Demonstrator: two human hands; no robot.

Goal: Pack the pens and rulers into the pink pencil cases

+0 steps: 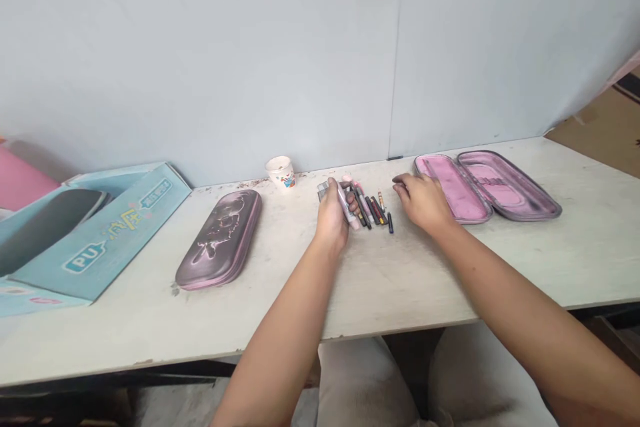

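Observation:
My left hand (pixel 333 215) is closed around a pale white-and-pink pen (pixel 346 205) held slantwise above the table. Just to its right lies a loose row of several pens and crayons (pixel 370 207), partly covered by my fingers. A short dark pen cap (pixel 391 223) sits at the near right end of this row. My right hand (pixel 423 199) hovers by the row's right side, fingers loosely bent and apart, with nothing visible in them. Behind its wrist, an open pink pencil case (pixel 475 205) lies flat with both halves spread. A grey block-like thing (pixel 323 188) shows beside my left thumb.
A closed dark pencil case (pixel 220 237) with a pink edge lies on the left of the white table (pixel 280 293). A paper cup (pixel 281 172) stands near the wall. Far left is a light-blue box (pixel 107 240) with a dark case inside.

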